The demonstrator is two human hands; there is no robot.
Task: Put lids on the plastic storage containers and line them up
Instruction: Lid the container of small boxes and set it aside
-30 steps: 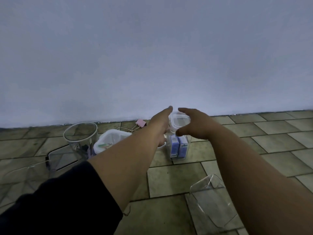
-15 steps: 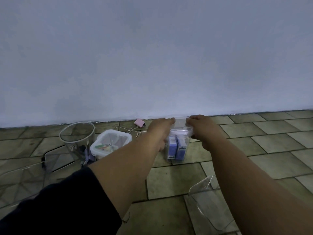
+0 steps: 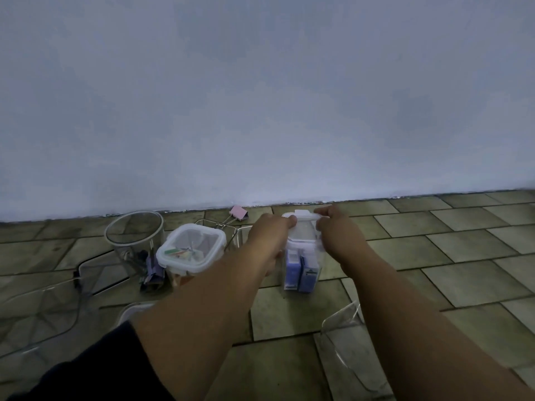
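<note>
A small clear container (image 3: pixel 301 270) with blue boxes inside stands on the tiled floor near the wall. A white clip lid (image 3: pixel 302 227) sits on top of it. My left hand (image 3: pixel 270 230) grips the lid's left side and my right hand (image 3: pixel 337 230) grips its right side, fingers curled over the rim. To the left stands a square container (image 3: pixel 191 250) with a white lid fitted on it. Further left is a round clear tub (image 3: pixel 134 237) with no lid.
A pink binder clip (image 3: pixel 238 212) lies by the wall. Clear plastic boxes lie at the left edge (image 3: pixel 43 308) and at the lower right (image 3: pixel 350 337). Tiled floor stretches to the right; the wall (image 3: pixel 260 96) closes off the back.
The lid has come down onto the blue-box container. Both hands have shifted from holding it above to gripping its two sides on the container.
</note>
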